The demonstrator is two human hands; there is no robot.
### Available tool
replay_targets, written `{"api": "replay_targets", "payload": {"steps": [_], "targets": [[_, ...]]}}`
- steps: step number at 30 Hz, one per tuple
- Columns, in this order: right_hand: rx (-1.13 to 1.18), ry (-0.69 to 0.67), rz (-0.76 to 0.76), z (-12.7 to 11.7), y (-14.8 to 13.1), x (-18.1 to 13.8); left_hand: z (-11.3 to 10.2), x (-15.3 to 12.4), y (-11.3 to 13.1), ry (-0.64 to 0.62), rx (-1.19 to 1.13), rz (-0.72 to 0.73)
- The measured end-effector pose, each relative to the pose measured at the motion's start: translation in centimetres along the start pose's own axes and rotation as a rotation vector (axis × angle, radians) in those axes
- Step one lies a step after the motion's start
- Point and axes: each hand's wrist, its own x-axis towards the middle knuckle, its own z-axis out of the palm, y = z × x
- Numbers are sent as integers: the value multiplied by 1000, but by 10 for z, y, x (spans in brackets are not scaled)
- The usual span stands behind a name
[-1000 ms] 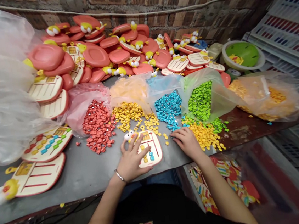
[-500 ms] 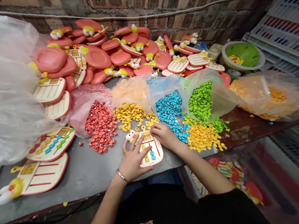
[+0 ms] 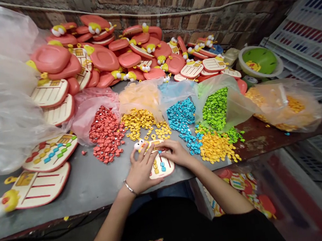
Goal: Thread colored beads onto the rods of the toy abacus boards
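Note:
A cream toy abacus board (image 3: pixel 161 165) with a yellow duck head lies at the near edge of the grey table (image 3: pixel 93 185). My left hand (image 3: pixel 140 171) rests flat on its left side, fingers spread, holding it down. My right hand (image 3: pixel 174 152) lies over the board's upper right, fingertips pinched together on something too small to make out. Yellow and blue beads sit on the board's rods. Loose piles of red beads (image 3: pixel 105 134), yellow beads (image 3: pixel 142 121), blue beads (image 3: pixel 183 120), green beads (image 3: pixel 216 109) and golden beads (image 3: pixel 217 147) lie just beyond the board.
Red-backed boards (image 3: pixel 105 59) are heaped against the brick wall. A beaded board (image 3: pixel 51 152) and a bare board (image 3: pixel 31 189) lie left. A big clear bag (image 3: pixel 1 91) fills the left; a bag of orange beads (image 3: pixel 287 105) and a green bowl (image 3: pixel 259 60) sit right.
My right hand came left from the golden bead pile, past the blue beads, onto the top right of the board. My left hand stayed on the board.

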Motion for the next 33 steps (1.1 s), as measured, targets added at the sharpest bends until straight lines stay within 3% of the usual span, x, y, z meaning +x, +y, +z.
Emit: {"api": "replay_targets", "payload": {"steps": [3,5,9,12,14,19,26,33], "targets": [[74,-81,41,-15,-6,-7,0,-1,0,4,7,20],[44,-36,87,-29,-8,-18,-1,0,1,2,13,21],[-371,207,139,-51,-1,-47,-3,2,2,0,6,6],[-657,186,161,-56,12,-62,-4,5,4,3,-6,-16],[-728,149,167,-55,19,-65,-3,6,5,0,-5,-28],[-710,206,170,-51,28,-59,-1,5,6,-2,5,-33],[-757,119,180,-51,31,-55,-3,6,6,-12,17,-29],[-479,291,110,-48,28,-45,-6,4,3,-32,-19,-3]]}}
